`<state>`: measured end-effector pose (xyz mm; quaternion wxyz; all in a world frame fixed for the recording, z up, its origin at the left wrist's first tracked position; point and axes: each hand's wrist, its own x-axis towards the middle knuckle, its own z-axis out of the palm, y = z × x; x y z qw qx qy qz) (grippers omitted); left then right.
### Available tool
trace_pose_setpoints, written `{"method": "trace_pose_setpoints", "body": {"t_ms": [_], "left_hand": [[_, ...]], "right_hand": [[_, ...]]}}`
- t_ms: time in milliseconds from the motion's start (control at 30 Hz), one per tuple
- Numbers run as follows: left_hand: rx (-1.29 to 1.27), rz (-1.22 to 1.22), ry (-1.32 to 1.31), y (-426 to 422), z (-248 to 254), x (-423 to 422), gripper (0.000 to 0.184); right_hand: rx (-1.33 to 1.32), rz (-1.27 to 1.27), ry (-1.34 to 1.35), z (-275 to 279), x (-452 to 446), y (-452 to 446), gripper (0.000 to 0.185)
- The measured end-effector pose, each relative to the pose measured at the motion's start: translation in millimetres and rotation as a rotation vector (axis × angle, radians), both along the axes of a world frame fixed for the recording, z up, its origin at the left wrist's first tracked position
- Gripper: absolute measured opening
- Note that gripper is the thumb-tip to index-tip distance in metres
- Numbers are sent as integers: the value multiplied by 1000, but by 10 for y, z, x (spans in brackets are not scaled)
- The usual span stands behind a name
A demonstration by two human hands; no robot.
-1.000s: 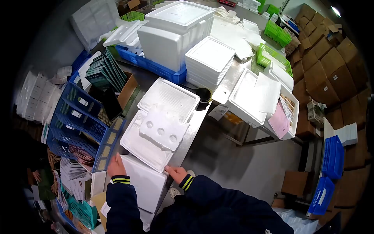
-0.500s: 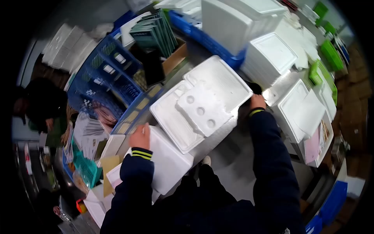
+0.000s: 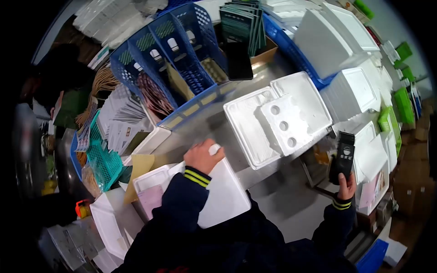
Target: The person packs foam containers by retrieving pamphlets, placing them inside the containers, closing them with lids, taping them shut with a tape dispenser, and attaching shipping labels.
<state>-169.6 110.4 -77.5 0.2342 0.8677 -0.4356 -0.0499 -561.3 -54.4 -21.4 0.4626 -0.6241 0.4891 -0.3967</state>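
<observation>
My left hand (image 3: 202, 157) is closed at the top corner of a white foam box (image 3: 225, 193) close to my body. A bit of white shows between thumb and fingers, apparently that corner. In my right hand (image 3: 347, 185), off to the right, is a black handheld device (image 3: 342, 157) with a pale label, held upright. Between the hands, on the metal table, lies an open white foam box (image 3: 300, 93) with a foam insert (image 3: 283, 123) that has three round hollows. My right hand is apart from it.
Behind stands a blue divided basket (image 3: 168, 59) with packets in it. A black phone-like slab (image 3: 240, 61) leans by dark green booklets (image 3: 241, 27). Stacked foam boxes (image 3: 350, 93) stand right; a teal basket (image 3: 102, 164) and papers lie left. Another person (image 3: 57, 86) is at far left.
My right hand has left the edge of the open foam box and now holds the black device. My left hand remains by the nearer box. The view has turned, shifting the scene.
</observation>
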Motion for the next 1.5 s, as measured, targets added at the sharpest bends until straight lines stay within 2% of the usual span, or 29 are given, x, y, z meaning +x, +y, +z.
{"method": "trace_pose_setpoints", "body": {"t_ms": [33, 67, 133, 200, 267, 333, 400, 467, 533, 667, 800, 867, 933, 1100, 1200, 1333, 1400, 1467, 1500], "left_hand": [[0, -9, -12, 101, 16, 30, 25], [4, -16, -24, 220, 31, 70, 25], [-45, -1, 1, 470, -83, 221, 25], [50, 34, 71, 656, -40, 303, 27], [-65, -20, -28, 723, -34, 293, 24], [-109, -15, 8, 741, -36, 300, 20], [-164, -10, 44, 744, -66, 322, 16], [-149, -34, -72, 745, -103, 331, 18], [-113, -20, -86, 731, -61, 300, 19], [22, 25, -93, 740, -81, 294, 18], [-62, -37, -77, 732, -111, 308, 13], [-147, -55, -16, 708, -110, 307, 14], [-115, -103, -68, 698, -95, 335, 16], [-118, -125, -174, 698, -101, 352, 26], [-162, -73, -70, 744, -168, 350, 25], [-126, -55, -79, 773, -199, 355, 23], [-131, 16, -27, 765, -205, 336, 24], [-166, -52, -59, 736, -166, 333, 21], [-192, -50, -90, 723, -147, 307, 21]], "right_hand": [[36, 72, -122, 101, 147, 158, 20], [25, 180, -120, 130, 209, 262, 27], [427, 205, -408, 73, 541, 615, 41], [483, 372, -341, -174, 868, 894, 58], [817, 343, -561, -381, 1306, 1262, 59], [975, 419, -666, -866, 1612, 1442, 55], [1129, 133, -841, -1028, 2061, 1578, 42], [1325, 58, -844, -1085, 2194, 1531, 32], [1417, 49, -745, -1162, 2284, 1438, 34], [1515, 155, -676, -1313, 2428, 1292, 34], [1510, 235, -646, -1324, 2574, 1147, 34], [1492, 224, -627, -942, 2636, 1062, 33], [1501, 354, -619, -1070, 2651, 1014, 31], [1474, 361, -596, -1014, 2702, 968, 29], [1486, 339, -603, -1025, 2702, 986, 28], [1477, 382, -506, -1018, 2555, 1008, 30], [1411, 316, -421, -881, 2396, 1049, 30], [1337, 323, -445, -855, 2301, 1123, 32], [1300, 280, -337, -778, 2297, 1127, 32]]}}
